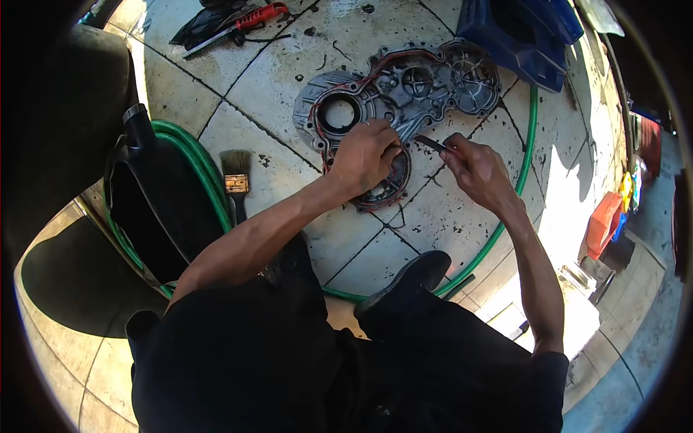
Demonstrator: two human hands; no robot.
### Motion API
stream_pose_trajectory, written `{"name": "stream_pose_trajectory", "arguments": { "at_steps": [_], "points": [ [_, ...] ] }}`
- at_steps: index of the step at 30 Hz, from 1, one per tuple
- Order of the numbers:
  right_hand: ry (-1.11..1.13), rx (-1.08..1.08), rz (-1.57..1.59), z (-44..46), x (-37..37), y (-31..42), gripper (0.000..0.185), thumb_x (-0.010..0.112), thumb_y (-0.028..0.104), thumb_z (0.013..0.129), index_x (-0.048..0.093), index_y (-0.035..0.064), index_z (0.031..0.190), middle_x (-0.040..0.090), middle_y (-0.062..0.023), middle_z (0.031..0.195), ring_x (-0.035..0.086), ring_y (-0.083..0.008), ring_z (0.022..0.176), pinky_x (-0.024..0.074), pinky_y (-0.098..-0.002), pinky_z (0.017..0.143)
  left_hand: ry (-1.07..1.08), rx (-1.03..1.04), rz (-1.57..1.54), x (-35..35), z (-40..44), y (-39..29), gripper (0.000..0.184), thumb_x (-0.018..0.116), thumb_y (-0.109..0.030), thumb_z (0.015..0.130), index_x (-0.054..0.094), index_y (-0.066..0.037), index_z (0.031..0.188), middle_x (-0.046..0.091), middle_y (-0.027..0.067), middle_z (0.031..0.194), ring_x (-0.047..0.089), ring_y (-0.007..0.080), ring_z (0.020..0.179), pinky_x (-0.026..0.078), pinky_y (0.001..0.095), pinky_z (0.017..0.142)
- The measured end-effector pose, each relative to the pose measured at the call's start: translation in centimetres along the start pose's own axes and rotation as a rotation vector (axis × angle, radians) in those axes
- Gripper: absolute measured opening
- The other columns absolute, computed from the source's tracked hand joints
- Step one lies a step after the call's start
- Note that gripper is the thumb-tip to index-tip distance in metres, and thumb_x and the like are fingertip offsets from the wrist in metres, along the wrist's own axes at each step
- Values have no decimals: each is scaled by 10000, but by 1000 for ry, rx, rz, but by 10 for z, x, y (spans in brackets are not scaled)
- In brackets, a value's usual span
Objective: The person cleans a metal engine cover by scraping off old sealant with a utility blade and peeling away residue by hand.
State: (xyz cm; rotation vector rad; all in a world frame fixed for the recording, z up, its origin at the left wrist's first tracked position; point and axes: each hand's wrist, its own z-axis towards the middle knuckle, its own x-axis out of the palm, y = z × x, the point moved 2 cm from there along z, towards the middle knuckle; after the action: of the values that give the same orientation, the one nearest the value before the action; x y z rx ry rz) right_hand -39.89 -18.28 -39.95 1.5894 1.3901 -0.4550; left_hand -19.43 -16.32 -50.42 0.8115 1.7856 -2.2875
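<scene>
A grey metal engine cover (415, 90) lies on the tiled floor, its ribbed inside facing up. Reddish sealant runs along parts of its rim, and dark scraps are scattered around it. My left hand (363, 160) is closed on the cover's lower part, fingers curled at the rim; it hides some of the round end there. In my right hand (479, 173) is a thin dark scraper blade (431, 143), pinched between thumb and fingers. Its tip points left at the cover's edge, close to my left fingers; whether it touches the metal I cannot tell.
A paintbrush (236, 180) lies left of the cover. Green hose (532, 133) curves around the right side. A black jug (155, 195) stands at left, a blue plastic container (516, 43) at upper right. A red-handled tool (261, 16) lies at the top. My boot (408, 281) is below.
</scene>
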Motion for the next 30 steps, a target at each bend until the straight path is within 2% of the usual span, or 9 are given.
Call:
{"name": "stream_pose_trajectory", "arguments": {
  "at_steps": [5, 7, 9, 19, 21, 23, 25, 26, 30],
  "points": [
    [13, 55, -33, 5, -6, 10, 202, 592, 234, 970, 622, 37, 1000, 683, -180, 790, 658, -394, 758, 489, -486, 690, -43, 35, 20, 9, -12, -7, 122, 731, -58, 778, 668, -37, 880, 626, 112, 873, 608, 336, 848, 471, 439, 712],
    [3, 66, -41, 8, -5, 10, 208, 592, 239, 969, 623, 35, 991, 682, -182, 787, 660, -396, 766, 489, -489, 690, 74, 110, -4, 19, -25, -19, 115, 728, -76, 783, 663, -69, 877, 618, 98, 891, 597, 304, 849, 456, 416, 737],
    [-45, -85, -76, 11, 3, 7, 212, 592, 243, 966, 625, 34, 984, 674, -195, 773, 662, -403, 770, 493, -499, 687, 105, 142, -22, 31, -43, -29, 111, 723, -93, 791, 656, -82, 880, 612, 86, 905, 588, 289, 861, 448, 406, 754],
    [-9, -254, -366, 13, 9, 32, 177, 631, 199, 913, 669, 33, 962, 684, -189, 786, 678, -397, 745, 521, -494, 649, 196, 232, 6, 38, -82, -34, 131, 699, -144, 831, 645, -93, 939, 600, 56, 984, 564, 266, 962, 445, 396, 817],
    [92, -265, -570, 12, 9, 36, 126, 624, 106, 825, 686, 27, 902, 698, -190, 776, 711, -369, 730, 564, -476, 626, 207, 228, 17, 40, -87, -32, 130, 683, -145, 838, 642, -91, 950, 590, 58, 997, 559, 263, 973, 442, 392, 837],
    [-65, -334, -535, 11, 14, 33, 118, 625, 73, 780, 695, 25, 862, 705, -183, 773, 724, -345, 734, 571, -468, 603, 240, 210, 36, 39, -86, -33, 142, 661, -145, 849, 644, -89, 978, 583, 62, 1023, 555, 261, 990, 441, 389, 860],
    [-91, -346, -496, 11, 17, 29, 104, 630, 67, 780, 705, 17, 830, 715, -175, 787, 732, -345, 753, 583, -462, 618, 236, 209, 41, 37, -83, -37, 165, 669, -138, 840, 658, -87, 996, 592, 68, 1037, 560, 270, 1000, 459, 399, 847],
    [94, -270, -544, 11, 16, 28, 105, 629, 67, 785, 713, 10, 811, 725, -163, 808, 734, -353, 767, 590, -454, 628, 199, 225, 14, 36, -81, -37, 155, 689, -122, 818, 665, -83, 967, 602, 79, 1004, 571, 286, 971, 479, 408, 827],
    [144, -242, -530, 9, 6, 29, 207, 605, 81, 808, 673, 11, 991, 695, -191, 794, 710, -358, 711, 576, -464, 614, 199, 249, -28, 32, -78, -40, 154, 711, -84, 807, 670, -65, 954, 616, 111, 949, 603, 315, 923, 503, 422, 806]
  ]
}}
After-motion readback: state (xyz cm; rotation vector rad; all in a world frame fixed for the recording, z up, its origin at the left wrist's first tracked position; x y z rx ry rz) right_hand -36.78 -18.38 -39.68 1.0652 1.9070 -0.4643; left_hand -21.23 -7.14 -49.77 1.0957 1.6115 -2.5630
